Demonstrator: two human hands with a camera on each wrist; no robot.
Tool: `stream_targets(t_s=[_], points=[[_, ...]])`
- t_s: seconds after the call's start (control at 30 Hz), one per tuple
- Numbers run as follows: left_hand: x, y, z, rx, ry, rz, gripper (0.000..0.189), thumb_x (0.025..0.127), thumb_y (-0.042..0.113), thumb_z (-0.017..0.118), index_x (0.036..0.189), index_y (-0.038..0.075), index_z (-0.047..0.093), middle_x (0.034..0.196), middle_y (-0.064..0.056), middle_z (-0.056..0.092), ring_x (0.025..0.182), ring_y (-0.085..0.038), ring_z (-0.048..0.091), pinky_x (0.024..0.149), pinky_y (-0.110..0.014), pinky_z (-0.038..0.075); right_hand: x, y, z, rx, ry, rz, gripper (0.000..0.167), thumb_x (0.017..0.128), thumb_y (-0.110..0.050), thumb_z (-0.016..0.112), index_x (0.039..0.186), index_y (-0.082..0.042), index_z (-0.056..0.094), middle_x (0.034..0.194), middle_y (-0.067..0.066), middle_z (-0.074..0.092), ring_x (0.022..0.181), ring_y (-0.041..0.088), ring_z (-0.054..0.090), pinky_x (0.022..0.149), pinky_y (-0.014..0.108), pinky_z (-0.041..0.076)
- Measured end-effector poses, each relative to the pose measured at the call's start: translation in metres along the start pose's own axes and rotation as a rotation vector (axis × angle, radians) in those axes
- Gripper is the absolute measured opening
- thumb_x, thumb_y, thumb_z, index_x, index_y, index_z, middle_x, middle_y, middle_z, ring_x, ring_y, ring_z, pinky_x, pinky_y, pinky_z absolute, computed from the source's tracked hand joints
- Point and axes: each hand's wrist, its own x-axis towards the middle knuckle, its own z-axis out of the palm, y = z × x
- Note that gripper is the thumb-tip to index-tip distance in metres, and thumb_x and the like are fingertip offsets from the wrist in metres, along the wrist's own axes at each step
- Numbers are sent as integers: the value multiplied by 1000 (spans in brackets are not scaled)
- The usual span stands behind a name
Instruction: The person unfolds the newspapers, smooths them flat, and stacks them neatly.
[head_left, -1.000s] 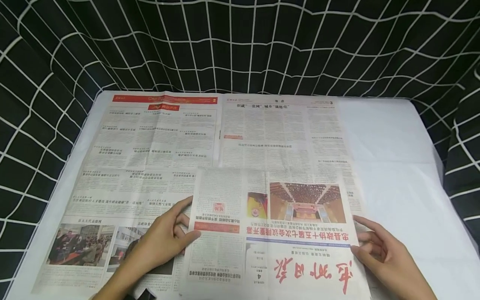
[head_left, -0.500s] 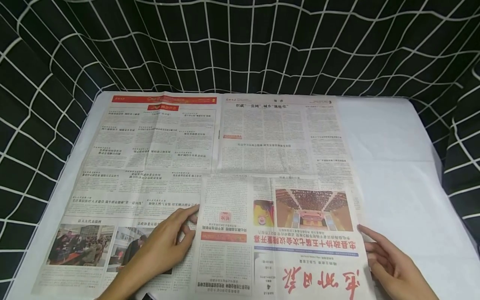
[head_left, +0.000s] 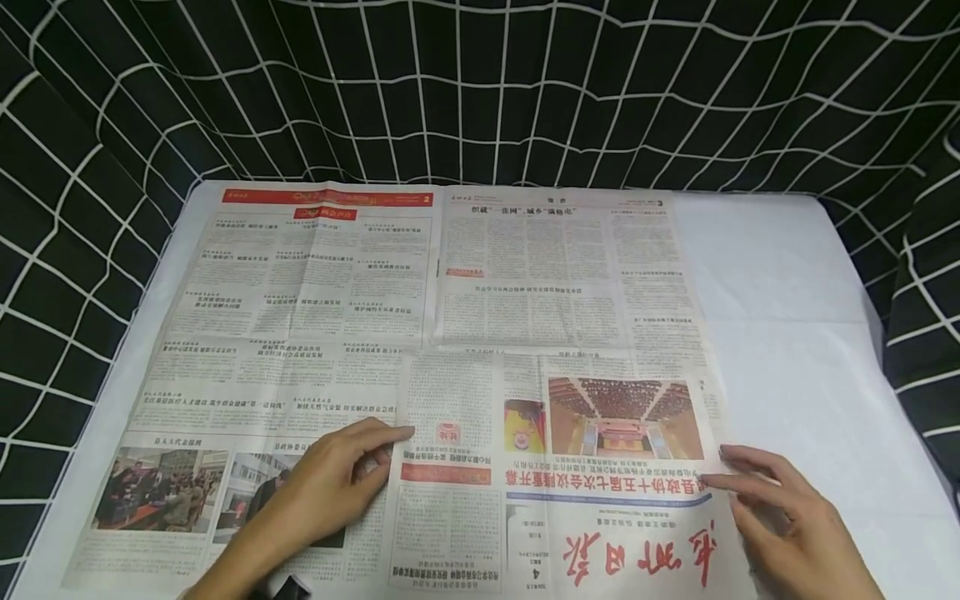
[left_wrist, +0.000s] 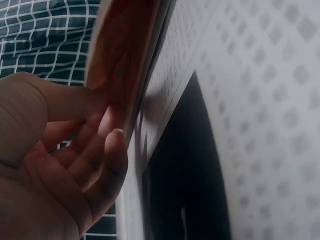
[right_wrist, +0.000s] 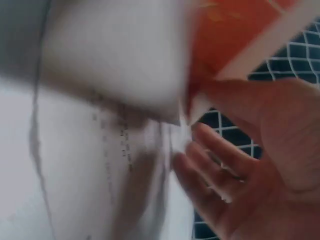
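A folded newspaper [head_left: 525, 517], front page up, lies over the near part of a wide spread of newspaper pages [head_left: 315, 317] in the head view. My left hand [head_left: 341, 467] holds its left edge, with one fingertip over the printed side. Opposite, my right hand [head_left: 787, 508] grips the right edge, one finger laid on the red headline. In the left wrist view, thumb and finger meet at an orange-red part of the sheet [left_wrist: 122, 55]. A red-printed sheet [right_wrist: 235, 35] stands raised at the thumb in the right wrist view, which is blurred.
White cloth [head_left: 787, 317] covers the table and shows to the right of the pages. A black curtain [head_left: 480, 92] with white grid lines hangs around the back and sides. A small black object [head_left: 292, 587] sits at the near edge by the left forearm.
The folded newspaper has slid slightly right and towards me. Both hands have shifted with it, and their fingertips now reach over its side edges.
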Motion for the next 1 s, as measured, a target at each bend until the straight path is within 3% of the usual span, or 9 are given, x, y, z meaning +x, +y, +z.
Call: stream_targets(t_s=[0.1, 0.13, 0.23, 0.37, 0.5, 0.63, 0.77, 0.9, 1.0], points=[[1, 1, -2, 9, 21, -4, 39, 90, -1, 75, 125, 18, 79, 100, 8, 75, 70, 1, 52, 65, -20, 49, 3, -2, -2, 4, 145, -107, 24, 92, -2, 79, 112, -16, 81, 150, 2, 57, 142, -9, 43, 124, 37, 41], [1, 1, -4, 10, 27, -1, 38, 90, -1, 76, 123, 18, 80, 101, 8, 75, 70, 1, 52, 65, -20, 49, 4, -3, -3, 13, 192, -142, 25, 91, -1, 80, 111, -15, 81, 150, -7, 58, 139, -19, 38, 125, 22, 35], [2, 3, -8, 18, 44, 25, 36, 90, -1, 76, 119, 19, 81, 100, 8, 76, 70, 1, 52, 65, -20, 49, 11, -11, -13, 66, 313, -228, 31, 84, 9, 81, 110, -8, 79, 145, -27, 55, 142, -22, 35, 111, -4, 21], [6, 5, -16, 15, 63, 71, 36, 91, -4, 74, 116, 21, 82, 94, 10, 73, 69, 0, 50, 63, -20, 48, 21, -25, -25, 129, 418, -249, 23, 87, 10, 78, 106, -4, 77, 136, -40, 55, 147, -15, 39, 117, 2, 23], [14, 7, -24, 4, 106, 127, 34, 92, -4, 74, 114, 22, 82, 92, 11, 66, 74, -2, 51, 65, -21, 49, 33, -37, -33, 222, 487, -253, 17, 91, 7, 76, 104, -3, 76, 120, -39, 66, 131, -16, 56, 114, 4, 33], [29, 9, -33, -48, 162, 163, 31, 88, 0, 81, 114, 18, 81, 106, 3, 63, 95, -8, 58, 81, -25, 54, 52, -43, -40, 300, 576, -275, 24, 93, 8, 73, 104, -12, 75, 108, -36, 70, 115, -13, 64, 106, 4, 41], [52, 14, -41, -49, 233, 166, 26, 94, 9, 79, 119, 16, 78, 125, -1, 70, 120, -18, 66, 100, -41, 56, 74, -50, -48, 310, 602, -245, 17, 97, 2, 72, 110, -9, 74, 105, -35, 67, 104, -10, 64, 97, 3, 44], [78, 17, -43, -21, 282, 127, 22, 102, 18, 72, 123, 12, 75, 118, -5, 78, 112, -22, 73, 99, -48, 57, 97, -59, -55, 319, 580, -204, 19, 99, -4, 71, 119, -4, 71, 107, -31, 66, 99, -9, 64, 92, 2, 46], [98, 14, -43, -38, 279, 81, 18, 104, 19, 69, 116, 7, 75, 104, -9, 80, 97, -24, 75, 91, -45, 60, 117, -63, -57, 350, 551, -190, 18, 100, -7, 70, 118, -13, 69, 105, -28, 65, 95, -9, 65, 87, 3, 47]])
